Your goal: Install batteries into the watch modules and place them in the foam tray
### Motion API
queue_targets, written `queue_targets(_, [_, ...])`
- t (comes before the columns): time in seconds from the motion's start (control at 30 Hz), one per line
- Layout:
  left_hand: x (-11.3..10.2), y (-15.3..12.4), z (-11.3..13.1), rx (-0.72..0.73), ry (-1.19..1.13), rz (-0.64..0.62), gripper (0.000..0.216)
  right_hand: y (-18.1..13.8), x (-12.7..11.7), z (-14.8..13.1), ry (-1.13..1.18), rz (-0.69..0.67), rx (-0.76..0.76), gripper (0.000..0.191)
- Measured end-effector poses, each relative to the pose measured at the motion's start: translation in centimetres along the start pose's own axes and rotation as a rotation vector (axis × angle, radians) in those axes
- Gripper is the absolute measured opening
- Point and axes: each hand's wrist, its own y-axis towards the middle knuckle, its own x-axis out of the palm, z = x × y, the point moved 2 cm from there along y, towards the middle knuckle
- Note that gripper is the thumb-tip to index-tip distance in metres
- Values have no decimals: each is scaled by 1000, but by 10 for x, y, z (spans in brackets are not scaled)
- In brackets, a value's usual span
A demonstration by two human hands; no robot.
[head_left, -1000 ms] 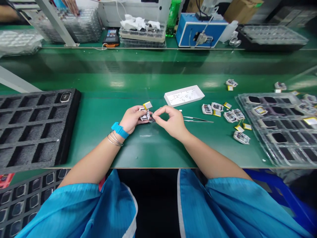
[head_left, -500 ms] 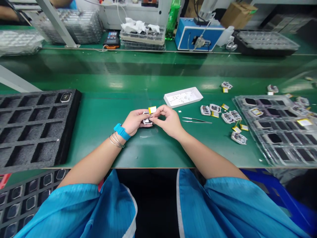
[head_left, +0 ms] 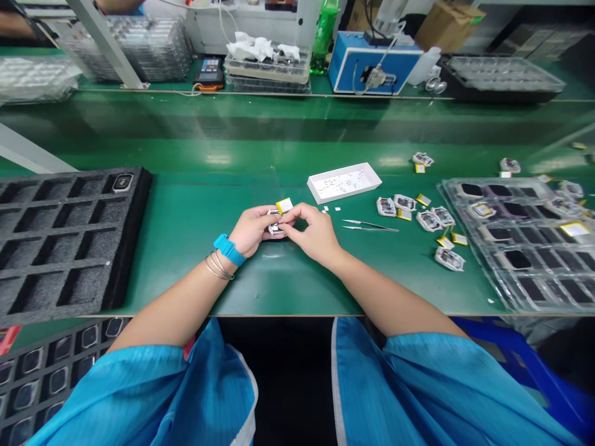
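Note:
My left hand (head_left: 251, 232) is closed around a small open watch case (head_left: 276, 229) with its inner parts facing up. A yellow-edged battery (head_left: 284, 205) sticks out at the case's far side. My right hand (head_left: 312, 230) is pinched against the case's right side. Its fingertips cover part of the case, and what lies between them is too small to make out. To the right of that hand, a pair of tweezers (head_left: 370, 225) lies on the green bench. Behind it stands a shallow white box (head_left: 344, 182) with many tiny pieces inside.
Several open watch cases (head_left: 386, 207) with batteries lie to the right, beside clear trays (head_left: 499, 272) of watch parts. A black foam tray (head_left: 121, 248) sits at the left, one watch (head_left: 123, 183) in its corner. A blue machine (head_left: 367, 65) stands on the back shelf.
My right hand has shifted slightly left and closer over the case. The battery has tilted and moved a little left. A small white piece beside the box now shows.

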Motion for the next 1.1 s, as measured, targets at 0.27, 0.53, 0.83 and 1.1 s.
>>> queue_targets(0.27, [-1, -1, -3, 56, 13, -2, 20, 2, -5, 1, -226, 163, -41, 28])
queue_targets(0.53, [-2, 1, -3, -14, 70, -122, 27, 11, -10, 12, 205, 73, 196, 18])
queue_targets(0.83, [-1, 1, -6, -15, 59, -166, 33, 7, -11, 7, 56, 122, 95, 12])
queue_targets(1.1, [-1, 3, -4, -75, -39, -80, 21, 3, -7, 2, -258, 71, -162, 14])
